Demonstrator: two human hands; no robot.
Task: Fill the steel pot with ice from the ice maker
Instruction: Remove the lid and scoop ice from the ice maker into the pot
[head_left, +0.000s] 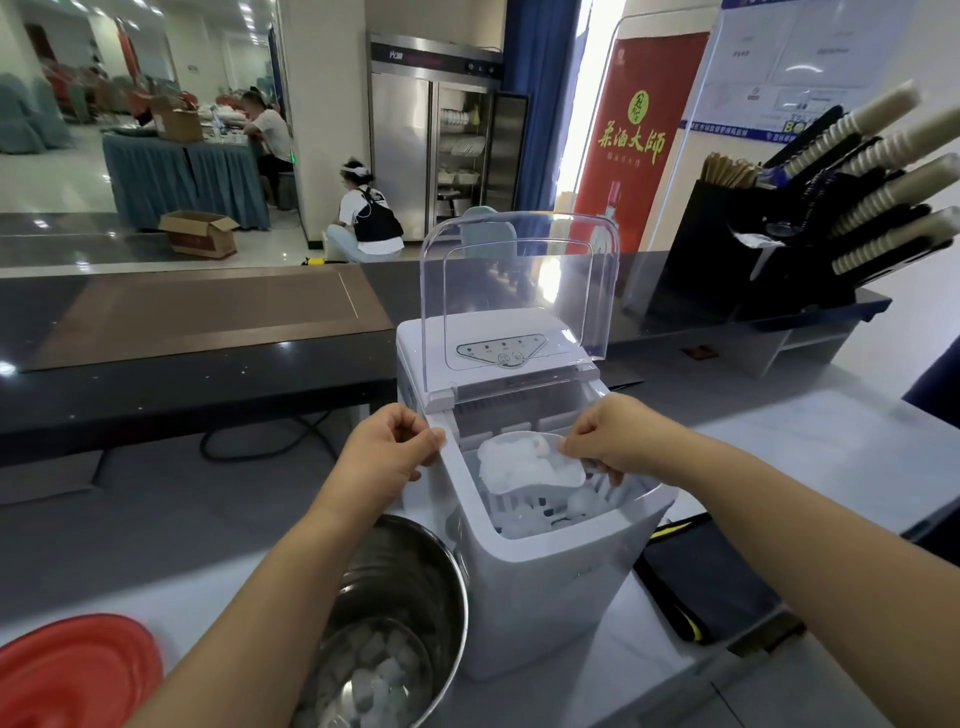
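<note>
Steel pot (410, 577) (partly iced), right grip (610, 441) pinching scoop (563, 477), left grip (387, 449) holding ice maker (545, 597)

Red banner (631, 171), rear right, reads "茶酒大師" in yellow chars; smaller line below too blurred to read. Wall board (810, 62) at far right shows partial "BO"; other print illegible.

Glossy steel pot (410, 587); matt white plastic ice maker (540, 587); clear lid (519, 291).
</note>
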